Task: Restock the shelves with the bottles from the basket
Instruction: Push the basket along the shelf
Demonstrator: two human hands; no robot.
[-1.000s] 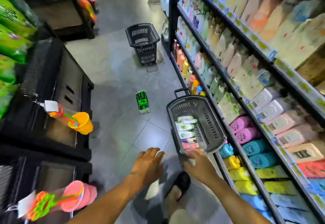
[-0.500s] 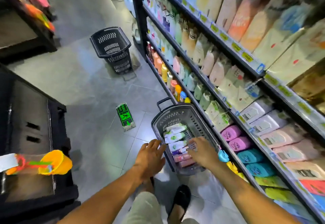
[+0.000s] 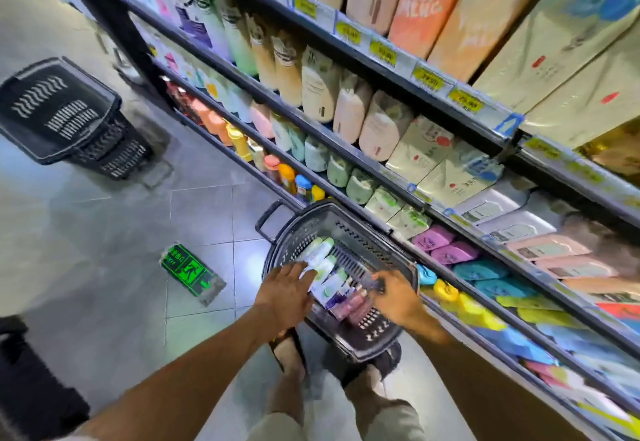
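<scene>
Dark basket near shelves holds white-green and pink bottles. Left hand spread flat on them, gripping nothing; right hand curled inside, grasp unclear.

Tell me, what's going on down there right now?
Both hands in the basket: left hand on a white-green bottle, right hand beside the pink ones. Nothing lifted yet. Nothing blocking.

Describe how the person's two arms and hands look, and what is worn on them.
Both forearms are bare right up to the bottom edge of the picture: no sleeves show. The left hand and the right hand wear no gloves. No watch, bracelet or ring can be made out on either one, though motion blur softens the fingers, so a thin ring could be missed.
</scene>
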